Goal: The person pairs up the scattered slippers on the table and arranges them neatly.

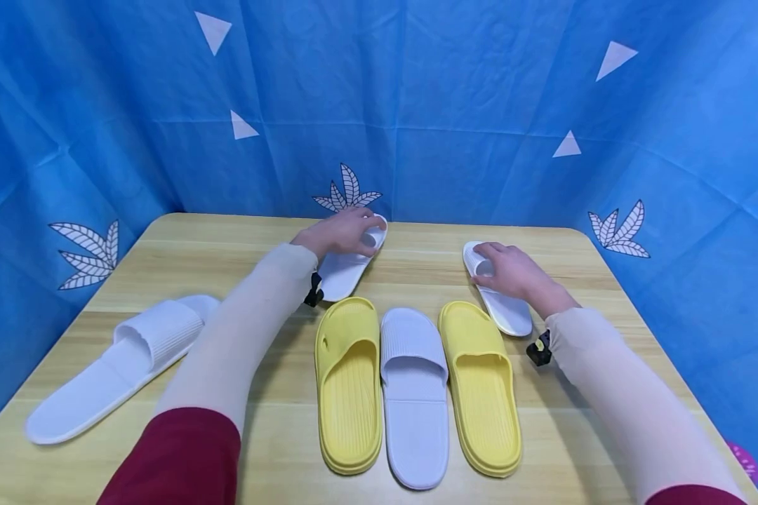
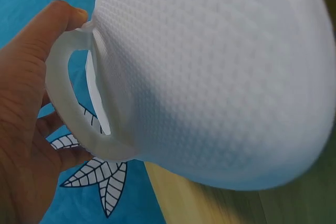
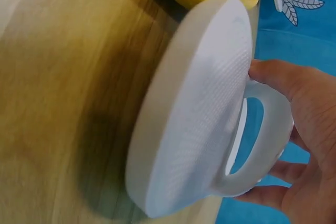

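So the left hand [image 1: 349, 230] is gripping a white slipper [image 1: 340, 279] around its strap over at the far side of the surface [image 1: 278, 442], thumb sitting on one side and fingers on the other. Right hand [image 1: 510, 270] is doing pretty much the same, holding another slipper, also white [image 1: 508, 312], by the strap, off to the right and just beyond the right yellow slipper [image 1: 486, 407]. Can't really tell if either one's touching the wood.

Closer in, the left yellow slipper [image 1: 352, 400] and the right one are lying on either side of a pale lilac-looking slipper [image 1: 417, 435], all three pointing their toes away from the person. One more slipper, the big white one on the left [image 1: 85, 396], is lying at an angle beside the left sleeve [image 1: 240, 337]. Blue curtain [image 1: 474, 63] with white triangles and leaf prints is hanging behind everything.
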Demonstrator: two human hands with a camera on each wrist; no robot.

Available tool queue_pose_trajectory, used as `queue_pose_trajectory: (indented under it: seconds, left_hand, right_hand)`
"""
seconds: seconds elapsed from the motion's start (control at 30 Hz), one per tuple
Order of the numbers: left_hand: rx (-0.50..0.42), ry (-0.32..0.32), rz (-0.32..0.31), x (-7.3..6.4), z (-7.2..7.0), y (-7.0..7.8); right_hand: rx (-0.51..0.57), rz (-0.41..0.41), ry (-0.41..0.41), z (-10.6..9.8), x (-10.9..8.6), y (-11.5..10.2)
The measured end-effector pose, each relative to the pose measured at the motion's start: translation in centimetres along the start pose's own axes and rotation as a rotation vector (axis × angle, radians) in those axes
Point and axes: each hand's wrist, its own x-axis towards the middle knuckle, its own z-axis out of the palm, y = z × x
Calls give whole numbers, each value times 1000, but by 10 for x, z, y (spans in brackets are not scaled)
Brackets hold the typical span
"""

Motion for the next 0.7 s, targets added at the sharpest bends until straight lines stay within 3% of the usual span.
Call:
queue_pose_trajectory:
  seconds: [0.37,0.7]
  left_hand:
    - [-31,8,-3,20,6,1]
    - [-42,24,12,40,9,16]
  right_hand:
    - [12,33,0,3,15,0]
    - [5,62,3,1,26,3]
